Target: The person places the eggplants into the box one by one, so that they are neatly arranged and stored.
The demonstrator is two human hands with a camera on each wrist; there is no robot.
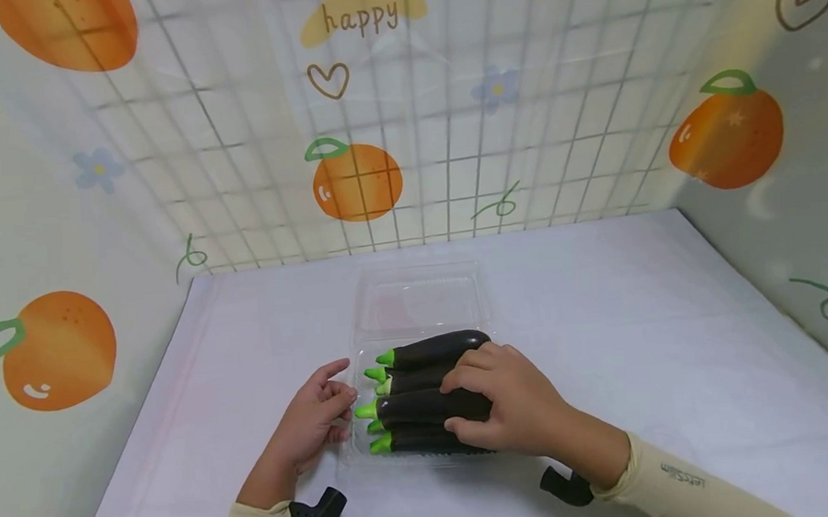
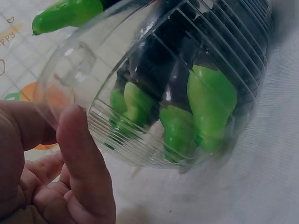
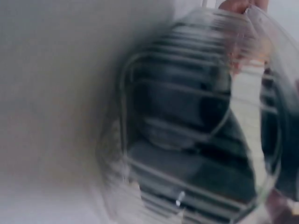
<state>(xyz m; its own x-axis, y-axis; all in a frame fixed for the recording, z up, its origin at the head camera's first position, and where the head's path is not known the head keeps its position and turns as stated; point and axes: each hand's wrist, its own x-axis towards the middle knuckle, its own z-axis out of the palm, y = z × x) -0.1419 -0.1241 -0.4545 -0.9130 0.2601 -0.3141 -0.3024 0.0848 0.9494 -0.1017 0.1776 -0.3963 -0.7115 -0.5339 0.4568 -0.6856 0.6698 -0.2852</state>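
Several dark eggplants with bright green stems lie side by side in a clear plastic clamshell box (image 1: 364, 449), stems toward the left. My right hand (image 1: 518, 398) reaches over their right ends, with thumb and fingers on either side of one upper eggplant (image 1: 423, 406). At the box's left edge is my left hand (image 1: 314, 416), index finger extended and thumb against or very near the rim. In the left wrist view the thumb (image 2: 88, 163) overlaps that rim, and green stems (image 2: 212, 107) show through the ribbed wall. The right wrist view is blurred, with dark eggplants (image 3: 177, 107) behind clear plastic.
The box's clear lid (image 1: 420, 302) lies open behind the base. Everything stands on a white-covered table (image 1: 602, 302). A patterned curtain (image 1: 450, 153) over a wire grid closes off the back, and printed sheets flank both sides. Each wrist carries a black camera mount (image 1: 319, 511).
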